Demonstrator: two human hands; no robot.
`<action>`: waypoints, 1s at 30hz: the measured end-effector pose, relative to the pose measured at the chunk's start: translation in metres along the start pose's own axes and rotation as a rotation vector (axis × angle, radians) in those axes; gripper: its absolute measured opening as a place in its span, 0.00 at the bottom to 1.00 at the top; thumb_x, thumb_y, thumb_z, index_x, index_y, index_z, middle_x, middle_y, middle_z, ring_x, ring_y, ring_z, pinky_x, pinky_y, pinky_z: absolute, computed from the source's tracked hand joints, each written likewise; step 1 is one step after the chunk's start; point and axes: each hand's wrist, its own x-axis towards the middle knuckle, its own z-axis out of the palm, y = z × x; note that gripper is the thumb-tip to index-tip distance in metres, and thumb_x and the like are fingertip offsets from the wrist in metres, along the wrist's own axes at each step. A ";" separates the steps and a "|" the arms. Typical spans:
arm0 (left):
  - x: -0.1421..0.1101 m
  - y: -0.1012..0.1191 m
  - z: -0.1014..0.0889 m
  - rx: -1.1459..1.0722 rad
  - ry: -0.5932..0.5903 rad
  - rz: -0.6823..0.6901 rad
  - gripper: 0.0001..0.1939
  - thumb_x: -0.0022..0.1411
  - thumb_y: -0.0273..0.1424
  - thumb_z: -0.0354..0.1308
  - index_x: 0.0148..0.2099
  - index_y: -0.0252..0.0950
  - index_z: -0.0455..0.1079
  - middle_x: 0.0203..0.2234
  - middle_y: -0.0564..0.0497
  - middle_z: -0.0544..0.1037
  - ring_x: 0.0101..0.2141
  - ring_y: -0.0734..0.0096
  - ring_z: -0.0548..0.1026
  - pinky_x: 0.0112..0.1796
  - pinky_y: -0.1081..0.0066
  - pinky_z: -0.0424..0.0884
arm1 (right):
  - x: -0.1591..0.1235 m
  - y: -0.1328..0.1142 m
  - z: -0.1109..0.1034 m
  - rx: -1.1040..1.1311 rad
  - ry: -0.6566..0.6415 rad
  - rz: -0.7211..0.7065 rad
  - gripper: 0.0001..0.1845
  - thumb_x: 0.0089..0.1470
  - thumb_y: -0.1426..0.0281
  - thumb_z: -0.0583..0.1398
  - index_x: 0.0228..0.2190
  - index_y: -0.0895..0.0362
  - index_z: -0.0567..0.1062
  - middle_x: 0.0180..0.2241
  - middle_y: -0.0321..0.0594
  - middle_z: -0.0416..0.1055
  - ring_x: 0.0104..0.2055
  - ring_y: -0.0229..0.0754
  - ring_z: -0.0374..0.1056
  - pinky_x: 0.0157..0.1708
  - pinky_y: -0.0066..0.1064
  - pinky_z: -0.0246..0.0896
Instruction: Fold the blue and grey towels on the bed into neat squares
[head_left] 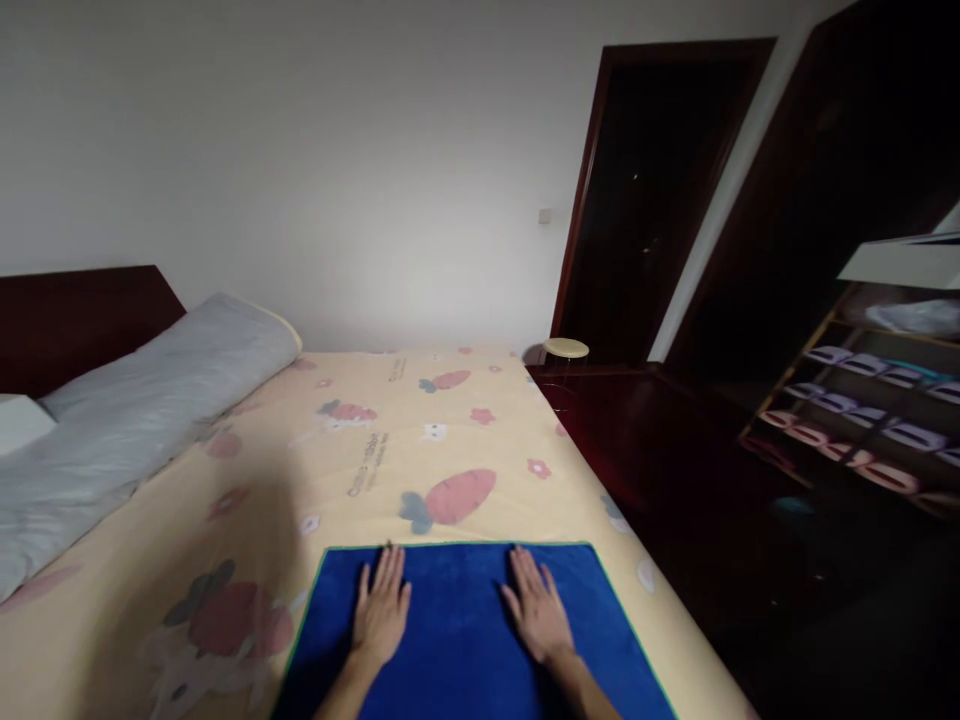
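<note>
So you've got two bare hands on one blue cloth (pixel 457 625), and both are open. Your left hand (pixel 382 610) is palm down on the left part of it, and your right hand (pixel 538 608) is palm down toward the right, with a strip of bare cloth between them. Neither one's gripping anything. The longest fingertips on both sit right about at the far edge, which has a thin green trim.

The cloth lies flat on the one bed (pixel 495 440), close to you, and its near edge is out of view. The yellow sheet has at least three carrot prints on it. Off to the left there's one long grey pillow (pixel 172 380), plus one dark headboard (pixel 82 315) behind it.

Past the bed's far right corner I count one round stool (pixel 566 348), and there's one small switch (pixel 544 216) on the wall next to a dark door (pixel 660 200). Far right, one rack (pixel 797 363) with at least three rows of shoes (pixel 862 362); too dim to count pairs.
</note>
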 end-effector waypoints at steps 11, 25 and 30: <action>-0.051 -0.080 -0.003 0.110 -0.167 -0.205 0.31 0.67 0.43 0.37 0.69 0.40 0.45 0.68 0.52 0.49 0.67 0.63 0.50 0.64 0.50 0.48 | -0.020 0.093 -0.017 -0.116 -0.056 0.265 0.38 0.61 0.48 0.44 0.65 0.56 0.55 0.67 0.44 0.49 0.69 0.50 0.42 0.66 0.53 0.37; -0.080 0.084 0.031 -0.194 -0.076 0.207 0.30 0.67 0.32 0.39 0.68 0.49 0.36 0.66 0.55 0.52 0.64 0.64 0.56 0.61 0.53 0.61 | -0.065 -0.080 0.024 0.150 -0.120 -0.195 0.28 0.65 0.56 0.45 0.65 0.45 0.52 0.66 0.37 0.48 0.67 0.51 0.48 0.63 0.52 0.52; -0.107 0.032 0.013 -0.114 -0.138 -0.002 0.27 0.69 0.38 0.35 0.68 0.47 0.41 0.67 0.55 0.49 0.65 0.63 0.52 0.63 0.49 0.55 | -0.092 -0.025 -0.008 0.044 -0.101 0.002 0.29 0.64 0.55 0.44 0.64 0.46 0.55 0.66 0.36 0.48 0.68 0.50 0.46 0.65 0.53 0.47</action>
